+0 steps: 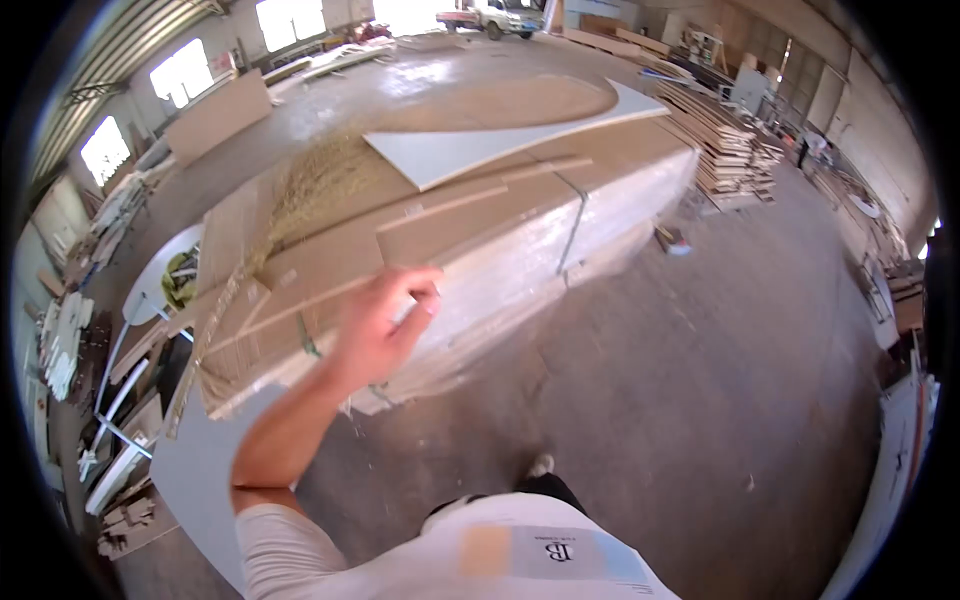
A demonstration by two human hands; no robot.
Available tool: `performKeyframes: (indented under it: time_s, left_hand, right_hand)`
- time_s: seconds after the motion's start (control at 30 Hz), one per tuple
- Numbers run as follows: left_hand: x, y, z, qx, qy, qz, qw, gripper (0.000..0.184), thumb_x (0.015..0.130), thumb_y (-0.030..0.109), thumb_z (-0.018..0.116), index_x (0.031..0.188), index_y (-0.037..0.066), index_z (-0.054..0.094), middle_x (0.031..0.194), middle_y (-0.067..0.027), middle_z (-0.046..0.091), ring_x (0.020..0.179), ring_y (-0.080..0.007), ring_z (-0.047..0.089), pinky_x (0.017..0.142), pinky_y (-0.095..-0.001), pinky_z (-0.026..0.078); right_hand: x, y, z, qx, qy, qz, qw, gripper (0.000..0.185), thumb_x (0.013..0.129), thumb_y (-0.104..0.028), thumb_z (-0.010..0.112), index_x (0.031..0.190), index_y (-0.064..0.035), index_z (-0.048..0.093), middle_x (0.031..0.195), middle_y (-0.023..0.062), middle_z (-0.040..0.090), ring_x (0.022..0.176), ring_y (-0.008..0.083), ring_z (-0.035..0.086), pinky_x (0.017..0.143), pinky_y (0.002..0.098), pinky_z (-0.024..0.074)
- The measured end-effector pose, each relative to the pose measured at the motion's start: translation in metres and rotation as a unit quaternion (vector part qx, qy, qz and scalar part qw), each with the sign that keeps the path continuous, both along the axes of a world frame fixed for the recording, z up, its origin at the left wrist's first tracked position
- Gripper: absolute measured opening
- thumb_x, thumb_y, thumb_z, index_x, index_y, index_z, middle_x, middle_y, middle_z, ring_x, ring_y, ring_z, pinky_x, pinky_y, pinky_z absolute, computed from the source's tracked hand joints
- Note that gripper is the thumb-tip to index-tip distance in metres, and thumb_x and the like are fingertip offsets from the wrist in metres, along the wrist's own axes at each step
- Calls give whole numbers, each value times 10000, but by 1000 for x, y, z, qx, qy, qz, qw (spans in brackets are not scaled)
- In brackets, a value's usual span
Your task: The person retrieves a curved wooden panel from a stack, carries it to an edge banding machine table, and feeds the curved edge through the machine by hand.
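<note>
My left hand [388, 322] is raised in front of the near side of a long, plastic-wrapped stack of boards [500, 282]. Its fingers are loosely curled, with a gap between thumb and forefinger, and nothing shows in it. Brown cardboard [350, 265] covers the stack's top, and a dark strap [574, 232] runs over its edge. Across the top lies a white panel [450, 158] with a curved cut-out edge. My right hand is out of view.
Concrete floor [680, 400] extends to the right. A pile of wooden planks [735, 155] stands beyond the stack. A pale panel [205, 480] leans at its near left end. Offcuts [65, 345] line the left wall; a truck [508, 18] is parked far back.
</note>
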State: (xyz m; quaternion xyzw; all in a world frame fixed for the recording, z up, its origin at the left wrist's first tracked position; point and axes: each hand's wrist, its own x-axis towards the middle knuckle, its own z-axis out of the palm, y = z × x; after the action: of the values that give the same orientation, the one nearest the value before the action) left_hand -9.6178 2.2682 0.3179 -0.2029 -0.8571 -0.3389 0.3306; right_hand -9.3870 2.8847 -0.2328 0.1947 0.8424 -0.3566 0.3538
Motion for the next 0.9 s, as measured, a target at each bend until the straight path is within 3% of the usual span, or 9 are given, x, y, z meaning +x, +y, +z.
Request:
performKeyframes:
  time_s: [0.1,0.2,0.27,0.33,0.57,0.7,0.73,0.83,0.9]
  left_hand:
    - [-144,-28,-112,128,-209,24,969,253,1033,174,721,1244,35,703,1094,-135,783,993,-260,758,900,-384,589]
    - [-252,-80,-177,184,-286,93,936,300,1031,235,700,1246,26,711,1143,-170,781,1066,-293,754,935,-400,580]
    - [-314,-103,-185,188,-316,162,916,334,1027,267,683,1249,19,714,1160,-189,778,1102,-313,747,956,-411,574]
    - [-365,-127,-186,173,-326,235,899,368,1022,295,663,1250,12,718,1169,-206,775,1131,-329,738,975,-418,567]
    - [-631,-296,-283,-10,-340,433,834,334,1022,251,582,1116,-4,777,1115,-231,783,1135,-372,729,934,-506,582]
    - [-694,-353,-324,261,-394,452,757,491,1080,370,487,1152,-10,790,1087,-237,791,994,-377,772,873,-514,587]
    - [-710,-395,-358,84,-486,378,784,508,1079,387,489,1230,-20,755,1152,-239,787,1034,-406,764,896,-514,585]
    - [-736,-391,-362,313,-420,461,716,636,1037,484,578,1271,-92,714,1229,-286,757,1154,-434,722,977,-518,562]
    - [-742,-407,-374,288,-428,500,696,754,1008,552,630,1292,-144,683,1266,-309,740,1214,-437,698,1013,-505,548]
  right_hand:
    - [-165,43,-28,76,63,218,971,358,1003,-368,652,1264,-163,783,1368,77,744,1320,312,668,1109,455,526]
    - [-341,59,41,279,150,528,788,369,1036,-285,582,1341,-116,703,1321,123,742,1164,332,724,954,498,582]
    - [-445,57,97,54,171,194,965,359,1048,-297,614,1350,-119,690,1255,106,751,1112,279,728,898,473,582]
    - [-522,39,142,-183,159,-184,953,354,1061,-309,646,1359,-121,676,1190,88,761,1060,227,732,843,447,582]
    - [-686,29,111,-258,138,-289,912,337,1064,-353,661,1317,-131,686,1201,57,759,944,178,729,753,347,555]
    - [-686,-11,138,-118,101,-256,954,313,1055,-343,676,1268,-115,701,1147,61,768,919,177,727,739,354,560]
    - [-692,-17,152,-114,106,-281,947,304,1058,-337,675,1255,-108,705,1137,62,770,920,177,729,735,354,562]
    - [-724,-25,175,-132,104,-355,920,304,1059,-330,681,1234,-84,717,1094,64,773,922,168,729,727,348,567]
    - [-755,-24,177,-145,105,-377,909,309,1055,-332,688,1223,-75,721,1060,57,769,902,157,718,714,340,564]
